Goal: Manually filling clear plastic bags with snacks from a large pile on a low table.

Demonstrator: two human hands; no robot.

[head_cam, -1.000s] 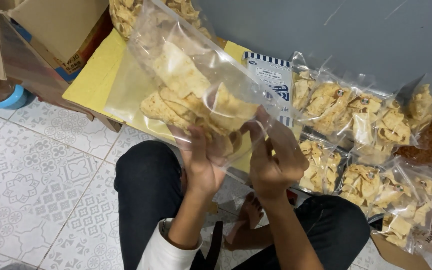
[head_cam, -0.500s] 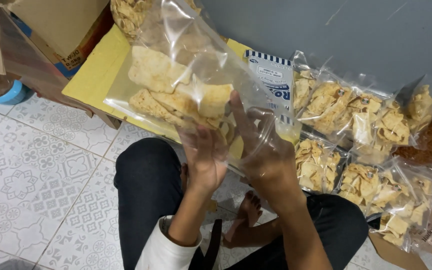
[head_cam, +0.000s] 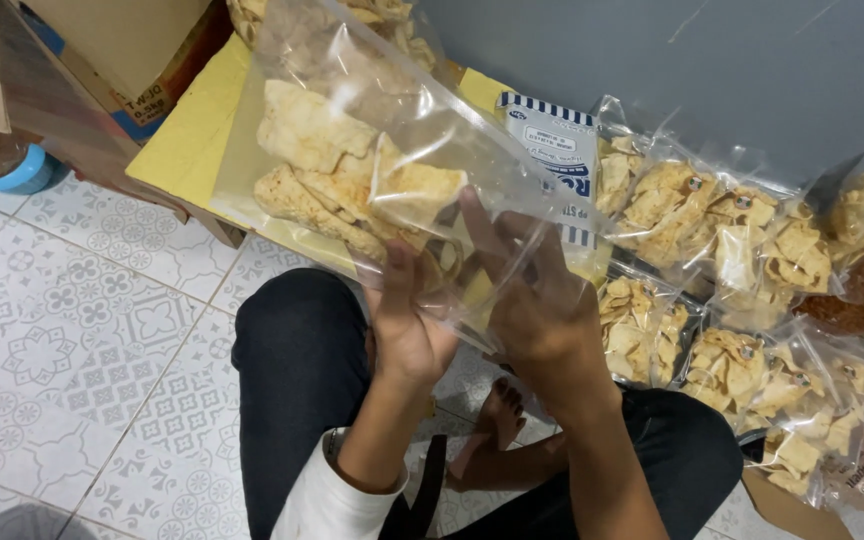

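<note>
A clear plastic bag (head_cam: 352, 130) holding several pale fried crackers (head_cam: 332, 170) is tilted up in front of me. My left hand (head_cam: 407, 320) grips its lower edge from underneath, thumb pressed on the plastic. My right hand (head_cam: 537, 300) holds the same bag at its right lower side, fingers spread along the film. Both hands are over my crossed legs in dark trousers (head_cam: 297, 370).
Several sealed small bags of crackers (head_cam: 742, 240) lie in a heap at the right, by a grey wall. A yellow board (head_cam: 197, 130) and cardboard boxes (head_cam: 112, 50) are behind the bag. A blue-striped white packet (head_cam: 562, 150) lies there. Patterned floor tiles (head_cam: 72, 330) are at the left.
The bag has swung upward and leftward and now lies flatter. My right hand slid further up onto the plastic while my left hand kept its grip.
</note>
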